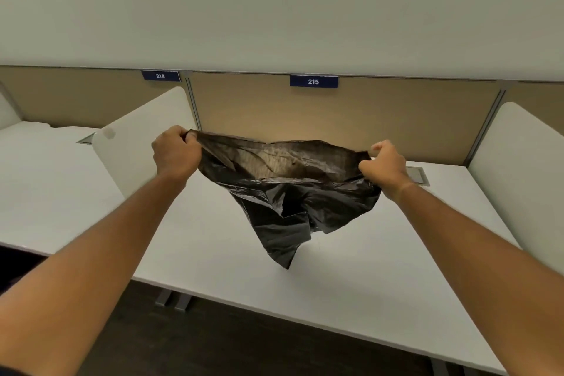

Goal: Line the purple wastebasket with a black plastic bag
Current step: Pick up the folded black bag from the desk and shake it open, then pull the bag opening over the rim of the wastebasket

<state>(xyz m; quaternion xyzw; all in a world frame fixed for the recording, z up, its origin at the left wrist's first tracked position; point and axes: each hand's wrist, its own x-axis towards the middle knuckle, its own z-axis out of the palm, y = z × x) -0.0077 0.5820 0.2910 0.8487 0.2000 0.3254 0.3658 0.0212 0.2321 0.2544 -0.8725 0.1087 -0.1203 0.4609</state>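
Note:
A thin black plastic bag (pixel 293 201) hangs in the air above a white desk (pixel 351 278). Its mouth is stretched wide and faces me, and its crumpled bottom dangles toward the desk. My left hand (pixel 175 151) grips the left edge of the bag's mouth with closed fingers. My right hand (pixel 386 166) pinches the right edge. Both arms reach forward at about chest height. No purple wastebasket shows in the head view.
The desk is a cubicle bay marked 215 (pixel 313 81) with a tan back panel (pixel 351 119) and white side dividers (pixel 137 143). A grey cable hatch (pixel 417 175) sits at the back right. Bay 214 (pixel 160 76) lies to the left. Dark floor (pixel 213 342) runs below the desk's front edge.

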